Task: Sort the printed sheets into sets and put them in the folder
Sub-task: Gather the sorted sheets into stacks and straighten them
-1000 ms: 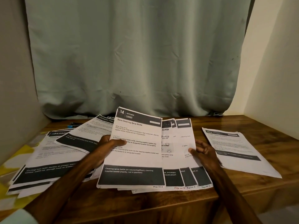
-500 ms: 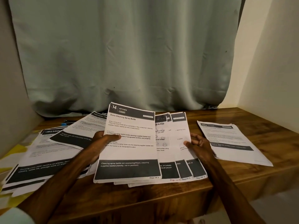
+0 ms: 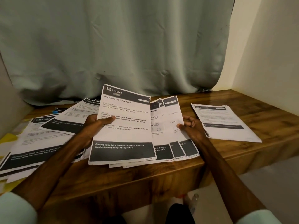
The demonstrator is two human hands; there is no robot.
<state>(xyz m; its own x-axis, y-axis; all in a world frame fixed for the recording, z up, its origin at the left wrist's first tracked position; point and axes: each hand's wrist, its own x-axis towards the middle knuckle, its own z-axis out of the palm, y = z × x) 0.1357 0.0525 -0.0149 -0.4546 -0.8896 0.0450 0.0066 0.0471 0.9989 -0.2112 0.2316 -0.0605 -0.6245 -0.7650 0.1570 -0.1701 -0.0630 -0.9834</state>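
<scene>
Near edge of wooden table: fan of sheets propped on it, handwritten page numbers showing at the bottom corners. Left hand grips the front KITCHEN sheet, thumb across its face. Right hand pinches the fan's right edge. Loose sheets overlap untidily at left; a squared stack lies flat at right, apart from the fan. Curtain behind. No folder in view. Judgement: one set possibly done, one being collated, left heap unsorted, filing not yet started.
</scene>
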